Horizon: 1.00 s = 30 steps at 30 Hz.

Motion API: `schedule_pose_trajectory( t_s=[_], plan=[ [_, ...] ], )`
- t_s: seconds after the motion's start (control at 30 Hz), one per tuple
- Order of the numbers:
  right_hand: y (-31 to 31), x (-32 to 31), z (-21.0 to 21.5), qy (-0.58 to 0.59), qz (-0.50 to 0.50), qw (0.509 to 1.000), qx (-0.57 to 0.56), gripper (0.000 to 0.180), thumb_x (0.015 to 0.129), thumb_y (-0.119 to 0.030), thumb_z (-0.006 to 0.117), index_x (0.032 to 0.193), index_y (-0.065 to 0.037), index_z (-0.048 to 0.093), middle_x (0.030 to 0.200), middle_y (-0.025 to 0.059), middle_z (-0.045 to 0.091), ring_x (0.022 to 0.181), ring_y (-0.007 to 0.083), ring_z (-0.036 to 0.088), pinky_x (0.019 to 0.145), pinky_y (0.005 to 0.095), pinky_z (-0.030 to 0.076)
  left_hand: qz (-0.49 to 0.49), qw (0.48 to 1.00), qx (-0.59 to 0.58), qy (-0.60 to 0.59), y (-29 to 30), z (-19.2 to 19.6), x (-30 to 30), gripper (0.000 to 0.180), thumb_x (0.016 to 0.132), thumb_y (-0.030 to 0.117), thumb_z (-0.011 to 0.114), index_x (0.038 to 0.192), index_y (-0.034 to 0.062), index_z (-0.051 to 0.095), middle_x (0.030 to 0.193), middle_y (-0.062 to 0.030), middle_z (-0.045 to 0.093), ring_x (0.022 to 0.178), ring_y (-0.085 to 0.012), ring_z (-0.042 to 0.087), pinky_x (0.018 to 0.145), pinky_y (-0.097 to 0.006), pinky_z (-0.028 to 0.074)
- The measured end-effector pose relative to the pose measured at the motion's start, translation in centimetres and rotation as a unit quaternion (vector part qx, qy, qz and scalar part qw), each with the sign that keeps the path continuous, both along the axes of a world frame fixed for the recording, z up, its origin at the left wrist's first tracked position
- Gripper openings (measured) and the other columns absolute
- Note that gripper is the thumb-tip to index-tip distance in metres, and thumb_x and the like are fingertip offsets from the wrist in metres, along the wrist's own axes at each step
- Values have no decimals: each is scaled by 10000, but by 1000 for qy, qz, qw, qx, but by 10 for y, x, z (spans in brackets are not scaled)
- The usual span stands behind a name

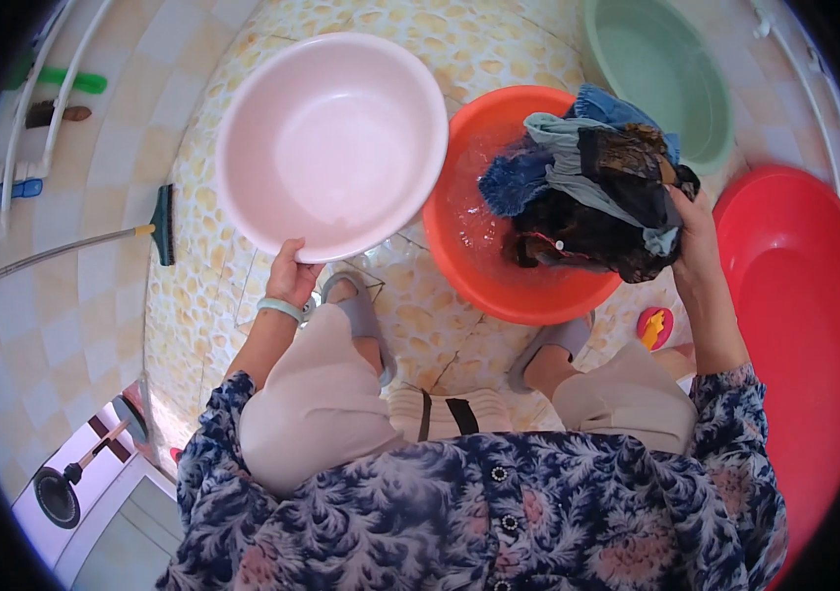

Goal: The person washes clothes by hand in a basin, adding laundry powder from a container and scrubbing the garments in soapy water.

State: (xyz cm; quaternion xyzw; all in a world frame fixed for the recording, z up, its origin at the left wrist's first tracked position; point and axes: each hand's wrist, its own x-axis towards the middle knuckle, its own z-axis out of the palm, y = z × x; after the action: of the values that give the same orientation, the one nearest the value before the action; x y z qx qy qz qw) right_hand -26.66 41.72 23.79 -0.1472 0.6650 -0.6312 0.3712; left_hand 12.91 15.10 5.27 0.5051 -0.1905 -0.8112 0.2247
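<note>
My left hand [292, 277] grips the near rim of a pale pink basin [243, 108], fingers closed on its edge. Nothing lies in that basin. To its right stands an orange basin [454, 266] with water in it. My right hand [693, 229] clutches the right side of a bundle of wet clothes [587, 212] over the orange basin. Black, grey-green and denim-blue cloth shows in the bundle. Its lower left part hangs into the basin; where it meets the water is partly hidden.
A green basin [710, 108] stands at the far right, beside a large red tub [784, 256]. A long-handled floor brush [163, 225] leans at the left, and brushes [70, 113] hang on the wall rails. A small pink-and-yellow object [654, 327] lies near my right foot.
</note>
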Motion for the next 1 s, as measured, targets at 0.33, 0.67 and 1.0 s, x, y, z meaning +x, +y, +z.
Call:
schedule_pose_trajectory(
  t_s=[0.33,0.67,1.0],
  plan=[
    [-2,0,56,-5,-122,988,-90,227,838,-165,556,1029,-44,565,978,78,626,888,183,604,803,297,477,-11,1000,25,8,10,-20,13,365,804,91,481,1121,-76,412,1111,-180,517,1025,-294,541,896,-390,472],
    [-12,-11,138,93,-147,975,-141,299,873,-200,491,1106,-21,543,1052,124,603,907,244,599,827,358,477,10,999,34,-1,14,-36,4,298,779,117,495,1028,-46,484,981,-139,561,886,-245,587,700,-341,538],
    [-92,7,168,128,-90,974,-162,255,864,-209,512,1042,-38,575,977,93,626,840,212,611,757,313,491,6,998,37,-46,15,-37,3,279,778,132,524,1010,-22,503,955,-107,572,857,-208,587,689,-311,522]
  ],
)
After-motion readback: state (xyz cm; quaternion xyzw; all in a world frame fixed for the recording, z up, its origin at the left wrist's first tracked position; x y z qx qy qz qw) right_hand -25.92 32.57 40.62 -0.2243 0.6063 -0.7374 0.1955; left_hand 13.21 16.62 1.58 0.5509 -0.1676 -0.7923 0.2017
